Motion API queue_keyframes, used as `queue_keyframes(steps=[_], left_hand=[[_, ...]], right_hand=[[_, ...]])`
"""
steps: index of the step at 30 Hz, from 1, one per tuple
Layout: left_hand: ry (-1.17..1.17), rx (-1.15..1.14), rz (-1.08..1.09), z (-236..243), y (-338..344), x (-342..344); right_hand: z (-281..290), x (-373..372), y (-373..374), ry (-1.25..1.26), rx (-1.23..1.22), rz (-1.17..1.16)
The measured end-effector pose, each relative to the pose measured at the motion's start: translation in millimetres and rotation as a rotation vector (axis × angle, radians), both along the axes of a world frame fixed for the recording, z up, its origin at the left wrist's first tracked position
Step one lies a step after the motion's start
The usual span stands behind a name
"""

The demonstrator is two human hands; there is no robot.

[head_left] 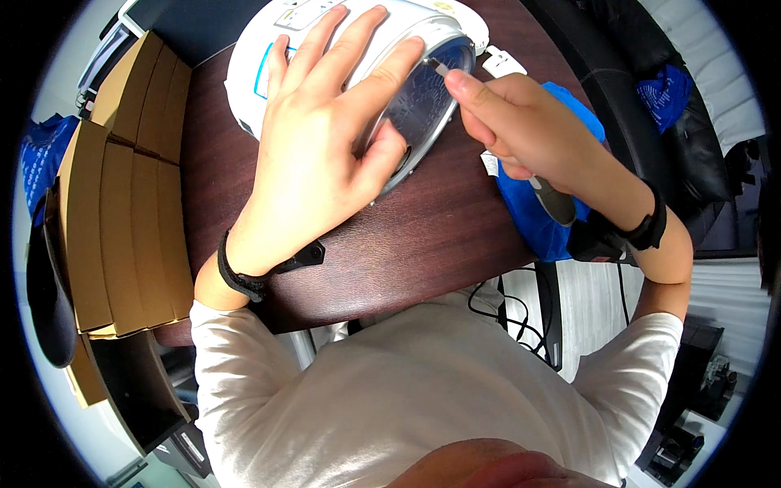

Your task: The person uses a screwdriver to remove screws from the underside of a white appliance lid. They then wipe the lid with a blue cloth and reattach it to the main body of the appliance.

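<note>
A rounded white appliance (246, 61) lies on the dark wooden table, with a dark glossy oval window (421, 96) in a pale ring on its near right side. My left hand (321, 138) rests on the white shell with fingers spread, its thumb beside the ring. Closed around a grey-handled tool (555, 203), my right hand (521, 118) holds its narrow metal tip at the upper edge of the window. The handle's end sticks out below my fist. Fingers hide the middle of the tool, so its exact kind is unclear.
Cardboard boxes (130, 236) stand along the left side of the table (407, 244). Blue cloth (533, 220) lies under my right forearm, near a white plug-like piece (504, 62). A small black part (307, 254) sits by my left wrist. Black cables (529, 325) hang below the edge.
</note>
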State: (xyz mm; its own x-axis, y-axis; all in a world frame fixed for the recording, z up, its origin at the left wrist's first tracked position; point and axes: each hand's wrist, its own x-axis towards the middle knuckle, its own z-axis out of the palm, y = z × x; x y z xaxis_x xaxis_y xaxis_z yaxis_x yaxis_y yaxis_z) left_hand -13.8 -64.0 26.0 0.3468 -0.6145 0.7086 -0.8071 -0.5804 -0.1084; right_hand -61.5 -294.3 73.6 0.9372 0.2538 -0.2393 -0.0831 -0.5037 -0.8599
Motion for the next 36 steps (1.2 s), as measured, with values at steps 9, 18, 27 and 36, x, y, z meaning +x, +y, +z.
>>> queue_keyframes(steps=[9, 18, 27, 36], left_hand=[[-0.005, -0.031, -0.011, -2.8, -2.3, 0.7], [0.09, 0.027, 0.057, 5.1, -3.1, -10.1], [0.102, 0.025, 0.039, 6.3, -0.9, -9.2], [-0.005, -0.045, -0.047, -0.9, -2.8, 2.1]], right_hand=[[-17.3, 6.6, -9.8, -1.133, -0.765, 0.184], [-3.6, 22.8, -28.4, -1.433, -0.872, 0.153], [-10.9, -4.6, -11.0, 0.043, 0.182, -0.045], [-6.1, -2.7, 2.8, 0.152, 0.193, -0.037]])
